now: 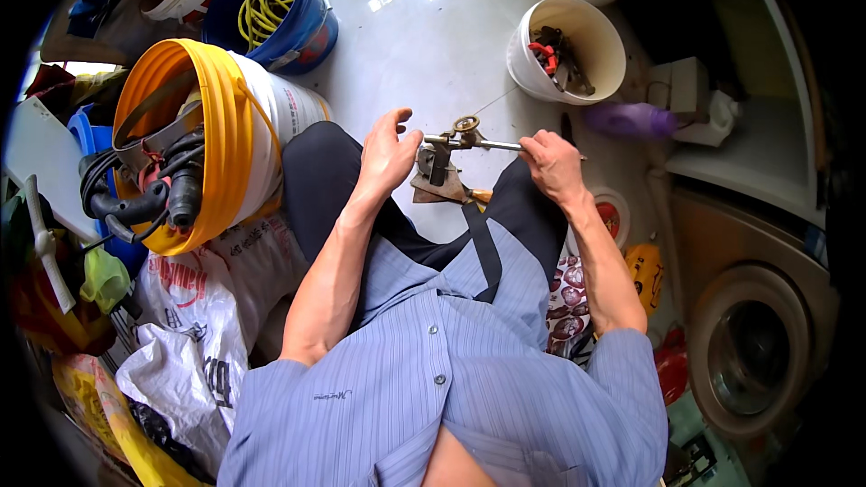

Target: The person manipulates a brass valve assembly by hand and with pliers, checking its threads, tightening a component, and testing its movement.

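Observation:
A shiny metal rod lies crosswise between my knees, passing by a round brass-coloured ring and a dark upright block. My right hand has its fingers closed round the rod's right end. At the other end is my left hand, thumb and fingers apart; whether the thumb touches the rod I cannot tell. Under the block sits a flat brownish metal piece, with a yellowish handle-like part beside it. A dark strap runs from there over my shirt.
To my left, a yellow-rimmed bucket holds a black power tool and cables; behind it a blue bucket holds yellow hose. Ahead right stands a white bucket of tools, near a purple bottle. A front-loading washing machine is at right.

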Motion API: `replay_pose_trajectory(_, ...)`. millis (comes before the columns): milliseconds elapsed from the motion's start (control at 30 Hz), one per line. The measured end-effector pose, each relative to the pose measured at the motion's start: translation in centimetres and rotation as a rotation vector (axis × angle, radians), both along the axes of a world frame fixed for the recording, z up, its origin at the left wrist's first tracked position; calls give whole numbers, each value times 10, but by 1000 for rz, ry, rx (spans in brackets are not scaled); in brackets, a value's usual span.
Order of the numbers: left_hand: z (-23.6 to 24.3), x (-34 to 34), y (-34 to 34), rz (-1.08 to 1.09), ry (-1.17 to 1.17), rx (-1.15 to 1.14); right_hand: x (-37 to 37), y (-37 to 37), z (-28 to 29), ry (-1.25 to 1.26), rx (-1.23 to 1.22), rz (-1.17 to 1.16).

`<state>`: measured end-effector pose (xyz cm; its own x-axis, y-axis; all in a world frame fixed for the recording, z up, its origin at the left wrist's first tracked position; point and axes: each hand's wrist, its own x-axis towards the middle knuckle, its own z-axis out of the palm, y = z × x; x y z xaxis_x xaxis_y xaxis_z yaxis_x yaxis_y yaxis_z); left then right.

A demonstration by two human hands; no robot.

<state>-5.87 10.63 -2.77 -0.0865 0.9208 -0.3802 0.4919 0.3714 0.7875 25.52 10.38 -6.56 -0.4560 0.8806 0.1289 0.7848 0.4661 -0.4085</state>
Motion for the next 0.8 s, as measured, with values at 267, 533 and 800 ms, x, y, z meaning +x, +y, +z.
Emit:
replay_pose_trajectory(267,4,1,-1,62,30,30,-21,-11,-15,-228,-289,79)
replay_pose_trajectory(533,6,3,0,13,-1,22,-30,-6,-66,-115,-172,166)
replay_pose_trajectory(800,6,4,-2,-42,4,4,-13,5,-74,5,-317,94)
